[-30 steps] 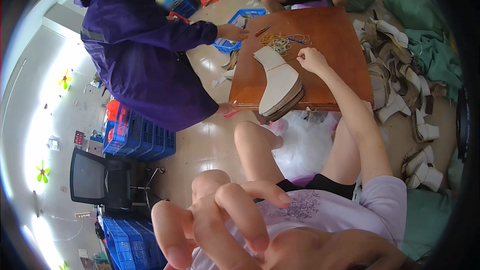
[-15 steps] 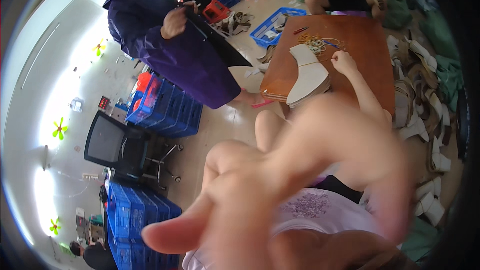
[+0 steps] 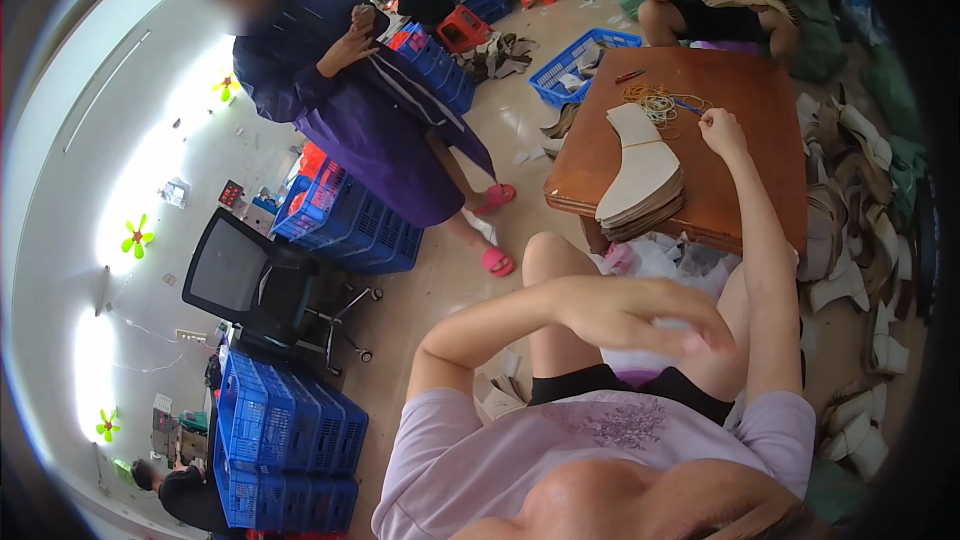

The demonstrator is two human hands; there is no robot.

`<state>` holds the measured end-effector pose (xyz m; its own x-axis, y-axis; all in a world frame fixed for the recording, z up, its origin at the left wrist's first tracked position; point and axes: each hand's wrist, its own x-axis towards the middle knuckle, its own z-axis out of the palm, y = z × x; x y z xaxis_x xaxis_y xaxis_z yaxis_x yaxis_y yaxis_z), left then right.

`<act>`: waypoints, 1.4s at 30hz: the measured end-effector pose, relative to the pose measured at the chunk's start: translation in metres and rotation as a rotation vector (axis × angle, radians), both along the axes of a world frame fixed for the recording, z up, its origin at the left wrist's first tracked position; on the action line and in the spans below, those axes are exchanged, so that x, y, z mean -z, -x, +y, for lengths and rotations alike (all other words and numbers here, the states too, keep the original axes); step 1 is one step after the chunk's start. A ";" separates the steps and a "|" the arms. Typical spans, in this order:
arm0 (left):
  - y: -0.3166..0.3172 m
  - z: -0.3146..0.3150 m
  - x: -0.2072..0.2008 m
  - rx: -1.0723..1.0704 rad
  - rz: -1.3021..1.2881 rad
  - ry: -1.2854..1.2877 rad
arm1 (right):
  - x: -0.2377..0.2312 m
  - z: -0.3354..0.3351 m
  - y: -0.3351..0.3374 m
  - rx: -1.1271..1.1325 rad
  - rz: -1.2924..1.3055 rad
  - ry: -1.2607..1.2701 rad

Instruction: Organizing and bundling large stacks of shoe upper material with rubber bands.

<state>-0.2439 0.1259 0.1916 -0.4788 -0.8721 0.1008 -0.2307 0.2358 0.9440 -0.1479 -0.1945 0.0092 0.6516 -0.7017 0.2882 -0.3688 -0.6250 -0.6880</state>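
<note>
Pale pieces (image 3: 573,82) lie in the basket (image 3: 545,89). The stack (image 3: 645,170) sits on the table (image 3: 775,90) near the right hand (image 3: 722,132), fingers bunched, hold unclear. The left hand (image 3: 645,315), blurred, curls loosely, spread unclear.

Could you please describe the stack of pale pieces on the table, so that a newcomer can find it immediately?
Find the brown wooden table at the upper right. On its near left part, beside the tangle of rubber bands, lies a curved stack with a pale top. Unlike the floor piles, it lies on the table.
</note>
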 end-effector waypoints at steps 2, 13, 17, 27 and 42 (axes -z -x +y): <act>-0.031 0.017 0.016 -0.317 -0.303 0.014 | -0.004 0.000 -0.002 -0.005 0.016 -0.019; -0.135 0.131 0.129 -1.289 -0.906 -0.294 | -0.004 0.003 -0.015 -0.058 -0.008 0.027; -0.136 0.130 0.132 -1.337 -0.798 -0.136 | 0.007 -0.002 -0.020 -0.052 0.025 0.034; -0.128 0.132 0.116 -1.352 -0.541 0.029 | 0.017 -0.014 -0.019 -0.078 0.017 0.079; -0.111 0.169 0.110 -1.543 -0.074 0.131 | 0.004 -0.008 -0.005 -0.076 -0.016 0.159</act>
